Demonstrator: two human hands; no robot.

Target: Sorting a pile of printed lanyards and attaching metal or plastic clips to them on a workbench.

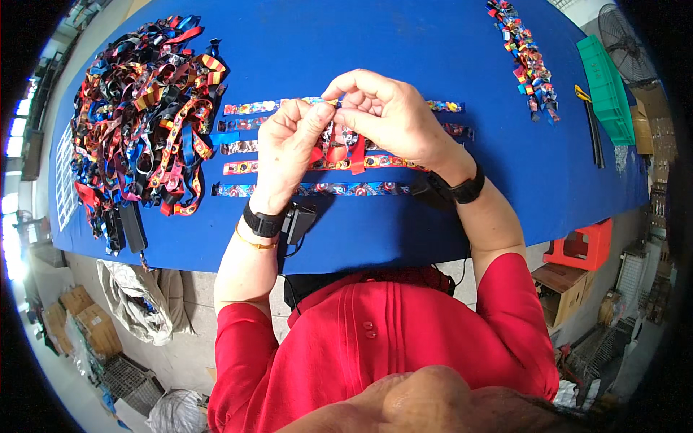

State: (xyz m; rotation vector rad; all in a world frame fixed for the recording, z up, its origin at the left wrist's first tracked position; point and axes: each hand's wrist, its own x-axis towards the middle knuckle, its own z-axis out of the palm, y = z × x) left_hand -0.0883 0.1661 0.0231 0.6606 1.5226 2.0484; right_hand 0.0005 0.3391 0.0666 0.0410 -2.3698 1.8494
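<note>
Centrally, in the head view, the person's left hand (pixel 289 137) and right hand (pixel 401 119) meet above parallel printed straps (pixel 361 189) laid out on a blue table (pixel 419 36). The left thumb and forefinger are pressed together, apparently on the upper end of a red strap (pixel 357 155), which shows below the fingertips and over the printed straps; the right thumb and forefinger curl in beside them, but whether their tips grip it cannot be told. Such fine handling is probably best served by a steady left pinch near the end, the right fingertips working close beside it, the ribbon flat and untwisted, and both hands high enough that its lower part does not drag the rows beneath out of line. Bounding the left is a tangled heap (pixel 159 101), its nearest loops just beside the row ends, so a leftward sweep could snag. Rightward, a broad stretch of blue surface reaches toward the bunched straps (pixel 525 61) and a green crate (pixel 606 90) near the rim, giving the most room. Bodyward, the table's near edge runs close to the red shirt (pixel 433 317), and a small black box (pixel 302 216) sits beside the left wrist, leaving little margin.
</note>
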